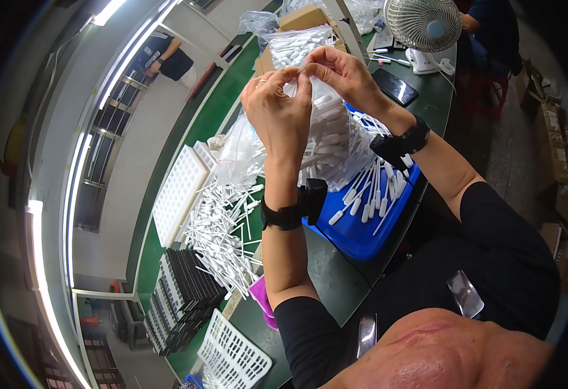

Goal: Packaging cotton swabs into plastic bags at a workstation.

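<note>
My left hand and my right hand meet in front of me, each with thumb and fingers pinched on the top edge of a clear plastic bag. Packed inside the bag are many white plastic sticks with thicker ends. The bag stands upright over a blue tray, and my wrists partly cover it. Loose white sticks of the same sort lie in the tray, below my right wrist.
Left of my left forearm lies a heap of white sticks, beside a white perforated tray and stacked black racks. A white slotted basket sits nearer. Beyond are a filled cardboard box, a phone and a fan.
</note>
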{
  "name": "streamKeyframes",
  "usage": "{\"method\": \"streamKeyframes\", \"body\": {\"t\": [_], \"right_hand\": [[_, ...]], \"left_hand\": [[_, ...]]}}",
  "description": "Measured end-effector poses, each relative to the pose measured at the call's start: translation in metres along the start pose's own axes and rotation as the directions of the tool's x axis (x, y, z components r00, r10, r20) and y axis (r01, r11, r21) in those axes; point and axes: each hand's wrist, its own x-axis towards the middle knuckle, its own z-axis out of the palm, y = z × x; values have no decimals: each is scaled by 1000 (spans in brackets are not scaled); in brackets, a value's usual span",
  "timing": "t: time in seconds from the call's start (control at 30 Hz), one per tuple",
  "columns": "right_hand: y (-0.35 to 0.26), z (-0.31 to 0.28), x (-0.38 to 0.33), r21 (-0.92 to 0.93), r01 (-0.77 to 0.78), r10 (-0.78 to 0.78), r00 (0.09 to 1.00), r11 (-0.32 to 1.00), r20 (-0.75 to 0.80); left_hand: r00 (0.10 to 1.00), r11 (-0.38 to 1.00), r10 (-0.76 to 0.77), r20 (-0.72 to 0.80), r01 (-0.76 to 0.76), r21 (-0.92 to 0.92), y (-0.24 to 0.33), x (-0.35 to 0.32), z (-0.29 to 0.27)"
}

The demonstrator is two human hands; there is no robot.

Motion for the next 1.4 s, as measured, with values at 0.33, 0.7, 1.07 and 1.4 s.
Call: {"method": "streamKeyframes", "body": {"t": [0.33, 0.7, 1.07, 1.4], "right_hand": [[-6, 2, -5, -235, -26, 5, 996, 972, -92], [-9, 4, -5, -148, -33, 25, 998, 988, -56], [-16, 6, -7, -188, -28, 33, 999, 982, 25], [-17, 4, -12, -218, 10, -8, 1000, 976, 8]], "left_hand": [[986, 944, 167, -14, -155, 291, 0, -22, -14], [981, 885, 195, 20, -185, 427, -10, -37, -11], [985, 928, 160, 64, -172, 331, -11, -44, -23], [993, 890, 119, 23, -116, 440, -10, -69, -32]]}}
